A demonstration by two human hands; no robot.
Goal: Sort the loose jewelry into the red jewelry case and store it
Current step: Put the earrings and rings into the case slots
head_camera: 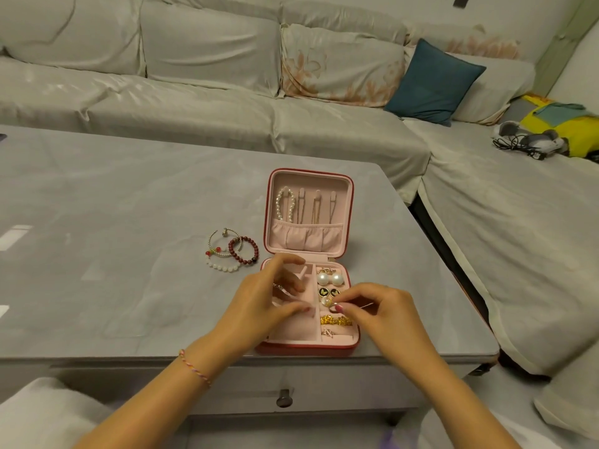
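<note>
Red square jewelry case lies open at centre frame, near the grey table's front edge.
Right hand fingers pinch a small pearl earring over its right compartments; left hand hovers loosely spread, grasping nothing; beaded bracelets lie just left.

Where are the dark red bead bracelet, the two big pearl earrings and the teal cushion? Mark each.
dark red bead bracelet (243, 251): head view, on its beaded ring.
big pearl earrings (329, 279): head view, between the two pearls.
teal cushion (436, 82): head view, centre of its face.
</note>
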